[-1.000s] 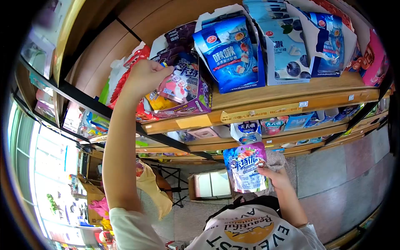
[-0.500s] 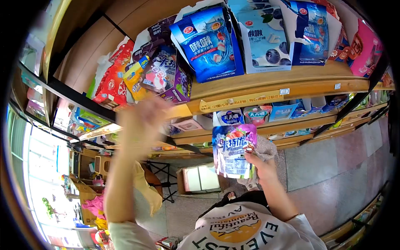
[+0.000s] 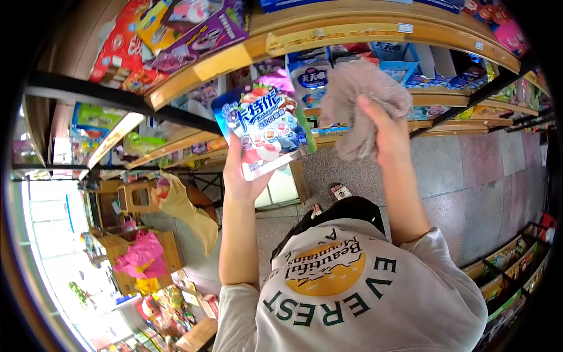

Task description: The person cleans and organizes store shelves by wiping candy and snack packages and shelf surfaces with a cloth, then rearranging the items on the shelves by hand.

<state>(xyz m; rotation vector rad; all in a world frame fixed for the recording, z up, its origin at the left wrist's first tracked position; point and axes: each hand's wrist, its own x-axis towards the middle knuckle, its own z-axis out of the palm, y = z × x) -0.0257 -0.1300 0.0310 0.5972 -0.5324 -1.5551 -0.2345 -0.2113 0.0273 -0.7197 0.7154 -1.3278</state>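
A shiny blue and purple candy pouch (image 3: 267,126) is held by its lower left edge in my left hand (image 3: 243,176), its printed front facing up. My right hand (image 3: 384,129) grips a crumpled grey-pink cloth (image 3: 358,105), with the thumb on top of the folds. Pouch and cloth are apart, both in front of the shelf's lower tiers. On the upper shelf (image 3: 328,29), a purple candy box (image 3: 202,38) stands beside red packets (image 3: 126,50).
Blue and white packets (image 3: 311,79) fill boxes on the tier below. Black shelf posts (image 3: 105,100) cross at the left. A cardboard box (image 3: 281,188) sits on the tiled floor near my feet. A pink bag (image 3: 141,255) lies at the lower left.
The pouch has passed from my right hand to my left and shows another face. My left hand has come down from the upper shelf. My right hand, with the cloth, has moved up toward the lower tiers.
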